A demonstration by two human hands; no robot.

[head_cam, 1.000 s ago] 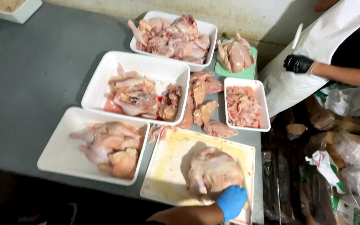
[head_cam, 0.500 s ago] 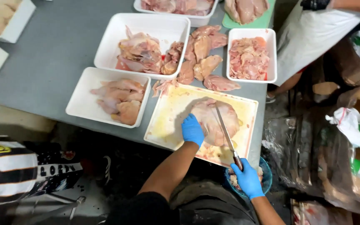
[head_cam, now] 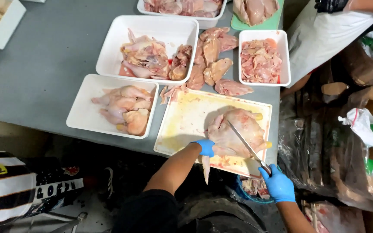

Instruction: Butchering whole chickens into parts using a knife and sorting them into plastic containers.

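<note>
A whole raw chicken (head_cam: pixel 238 131) lies on a stained white cutting board (head_cam: pixel 186 121) at the table's near edge. My left hand (head_cam: pixel 205 147), in a blue glove, grips the chicken at its near left side, where a leg hangs over the board's edge. My right hand (head_cam: pixel 278 184), also blue-gloved, is closed on the handle of a long knife (head_cam: pixel 244 142). The blade lies slanted across the chicken's body.
White trays hold chicken pieces: one to the left (head_cam: pixel 83 123), a larger one behind (head_cam: pixel 109 47), a small one of scraps (head_cam: pixel 286 56). Loose cuts (head_cam: pixel 212 60) lie between them. Another person in a white apron (head_cam: pixel 324 39) stands at the right. Plastic bags (head_cam: pixel 359 129) crowd the right.
The view has closed in on the board. My left hand has slid from the chicken's top to its near left side. The knife blade now rests across the body.
</note>
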